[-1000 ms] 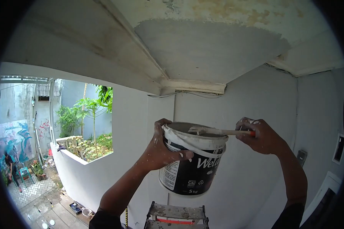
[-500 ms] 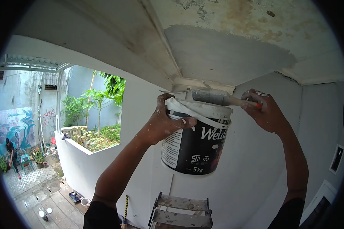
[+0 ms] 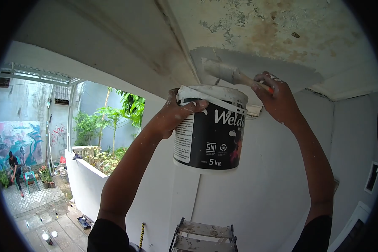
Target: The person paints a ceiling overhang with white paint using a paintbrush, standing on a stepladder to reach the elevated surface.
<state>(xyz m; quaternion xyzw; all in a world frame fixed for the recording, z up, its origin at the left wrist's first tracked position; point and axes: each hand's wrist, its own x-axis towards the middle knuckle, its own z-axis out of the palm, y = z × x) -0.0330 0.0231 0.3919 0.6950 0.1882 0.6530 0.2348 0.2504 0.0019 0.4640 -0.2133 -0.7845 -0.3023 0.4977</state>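
My left hand (image 3: 175, 112) grips the rim of a black 5 kg paint bucket (image 3: 210, 134) with a white rim and handle, held up high near the ceiling. My right hand (image 3: 275, 97) holds a paintbrush (image 3: 229, 74) by its orange-tipped handle. The brush's wet grey bristles touch the ceiling just above the bucket, at the left edge of a freshly coated grey patch (image 3: 277, 69). Both hands are speckled with white paint.
The ceiling (image 3: 260, 25) is stained and flaking beyond the grey patch. A ladder top (image 3: 203, 237) stands below the bucket. White walls lie ahead; a large opening (image 3: 101, 138) at left shows plants and a yard, where a person (image 3: 13, 166) sits far below.
Both hands have risen. The brush came out of the bucket and now presses against the ceiling, and the bucket was lifted closer to the ceiling.
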